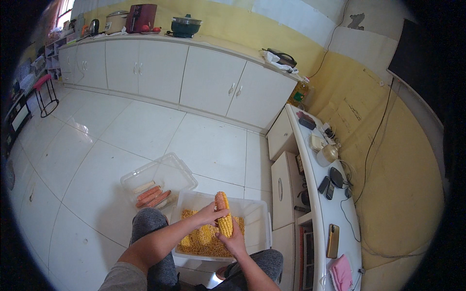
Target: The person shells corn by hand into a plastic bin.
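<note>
A partly shelled corn cob (225, 220) is held tilted over a clear plastic bin (255, 218). Its upper end shows bare reddish core, while yellow kernels still cover the lower part. My left hand (208, 214) grips the cob's upper side, the thumb lying across the kernels. Around the lower end is my right hand (235, 240). Loose corn kernels (207, 251) and several yellow cobs (201, 235) lie in the bin below, partly hidden by my arms. Beside the bin, an upturned clear lid (171, 167) carries several bare cobs (148, 196), most of them reddish.
A white cabinet (315, 203) stands close on my right, bearing a gold phone (332, 240), remote controls (326, 187) and a pink cloth (341, 272). White cupboards (160, 72) line the far wall. A pink-topped stool (43, 82) stands far left on the tiled floor (134, 120).
</note>
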The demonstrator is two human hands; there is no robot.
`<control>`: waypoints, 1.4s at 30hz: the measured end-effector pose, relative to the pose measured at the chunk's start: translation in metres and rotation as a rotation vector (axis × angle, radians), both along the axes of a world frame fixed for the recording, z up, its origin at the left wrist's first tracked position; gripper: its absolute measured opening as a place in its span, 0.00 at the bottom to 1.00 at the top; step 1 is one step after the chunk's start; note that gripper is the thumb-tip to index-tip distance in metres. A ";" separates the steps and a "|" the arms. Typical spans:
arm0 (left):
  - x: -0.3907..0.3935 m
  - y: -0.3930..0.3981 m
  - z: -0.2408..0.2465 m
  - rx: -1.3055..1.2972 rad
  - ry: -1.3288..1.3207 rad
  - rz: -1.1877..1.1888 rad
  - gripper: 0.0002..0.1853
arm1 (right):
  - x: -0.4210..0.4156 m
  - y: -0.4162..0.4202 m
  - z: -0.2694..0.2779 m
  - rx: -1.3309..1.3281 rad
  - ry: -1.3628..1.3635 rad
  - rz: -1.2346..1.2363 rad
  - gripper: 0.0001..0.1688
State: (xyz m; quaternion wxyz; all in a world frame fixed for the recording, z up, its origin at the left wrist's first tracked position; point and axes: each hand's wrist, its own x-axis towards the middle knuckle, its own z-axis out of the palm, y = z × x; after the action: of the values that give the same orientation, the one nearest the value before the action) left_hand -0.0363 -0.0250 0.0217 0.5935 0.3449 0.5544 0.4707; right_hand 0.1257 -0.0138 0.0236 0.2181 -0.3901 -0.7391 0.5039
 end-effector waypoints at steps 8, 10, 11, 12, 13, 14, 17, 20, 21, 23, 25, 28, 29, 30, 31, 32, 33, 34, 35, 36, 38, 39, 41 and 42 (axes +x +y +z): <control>0.002 0.000 0.004 0.039 0.143 -0.047 0.35 | 0.002 -0.002 0.008 0.128 -0.148 0.010 0.50; 0.001 -0.002 0.005 0.007 0.082 -0.021 0.35 | 0.001 -0.004 0.012 0.128 -0.132 0.018 0.49; 0.001 0.000 0.000 0.009 0.095 -0.016 0.35 | 0.001 -0.003 0.011 0.115 -0.126 0.014 0.49; 0.001 0.001 -0.003 0.007 0.106 -0.011 0.35 | 0.001 -0.003 0.007 0.098 -0.122 0.008 0.49; 0.000 0.002 -0.006 0.005 0.116 -0.006 0.35 | 0.001 -0.003 0.003 0.082 -0.118 0.003 0.49; 0.000 0.003 -0.009 0.014 0.104 -0.008 0.35 | 0.001 -0.002 -0.001 0.061 -0.069 -0.001 0.48; 0.001 0.002 -0.005 0.021 0.076 -0.023 0.35 | 0.004 0.002 -0.013 0.006 0.026 -0.017 0.47; -0.003 0.001 -0.005 0.012 0.056 -0.030 0.36 | 0.002 0.003 -0.015 -0.029 0.043 -0.020 0.46; -0.003 0.000 -0.001 0.019 0.032 -0.028 0.36 | 0.002 0.003 -0.014 -0.043 0.057 -0.021 0.46; -0.002 -0.001 0.005 0.018 -0.029 -0.025 0.37 | 0.002 0.004 -0.011 -0.081 0.088 -0.023 0.45; -0.003 -0.003 0.009 0.001 -0.100 -0.018 0.38 | 0.000 0.002 -0.001 -0.131 0.123 -0.022 0.44; -0.001 -0.005 0.005 0.067 -0.036 -0.034 0.40 | 0.001 0.004 -0.007 -0.200 0.141 -0.025 0.44; -0.001 -0.004 0.004 0.066 -0.049 -0.033 0.40 | 0.002 0.004 -0.008 -0.224 0.136 -0.029 0.44; -0.001 -0.004 0.002 0.064 -0.062 -0.031 0.40 | 0.002 0.004 -0.007 -0.249 0.130 -0.033 0.43; -0.001 -0.003 0.001 0.063 -0.076 -0.029 0.40 | 0.002 0.004 -0.006 -0.273 0.124 -0.036 0.43; -0.002 -0.003 0.000 0.067 -0.072 -0.030 0.40 | 0.002 0.005 -0.008 -0.249 0.125 -0.024 0.43; -0.002 -0.003 0.002 0.071 -0.070 -0.033 0.39 | 0.002 0.007 -0.010 -0.224 0.127 -0.013 0.43; -0.001 -0.003 0.003 0.075 -0.067 -0.036 0.39 | 0.002 0.008 -0.012 -0.199 0.128 -0.002 0.42; 0.000 -0.003 0.003 0.080 -0.065 -0.030 0.38 | 0.003 0.008 -0.013 -0.189 0.135 -0.006 0.42; 0.000 -0.003 0.004 0.084 -0.063 -0.022 0.38 | 0.003 0.007 -0.013 -0.182 0.143 -0.008 0.42; 0.000 -0.004 0.002 0.073 -0.058 -0.009 0.37 | 0.002 0.006 -0.014 -0.178 0.150 -0.008 0.42; 0.000 -0.003 0.000 0.061 -0.055 -0.003 0.37 | 0.002 0.006 -0.014 -0.180 0.150 -0.005 0.42; 0.000 -0.001 -0.007 0.043 -0.082 0.018 0.37 | 0.002 0.005 -0.013 -0.182 0.146 -0.010 0.42; 0.001 0.001 -0.008 0.036 -0.110 0.033 0.37 | 0.001 0.004 -0.010 -0.181 0.143 -0.017 0.42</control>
State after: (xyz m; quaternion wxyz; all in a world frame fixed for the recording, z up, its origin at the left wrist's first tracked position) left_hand -0.0357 -0.0244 0.0139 0.6088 0.3198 0.5180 0.5088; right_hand 0.1265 -0.0103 0.0140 0.2385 -0.3778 -0.6696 0.5933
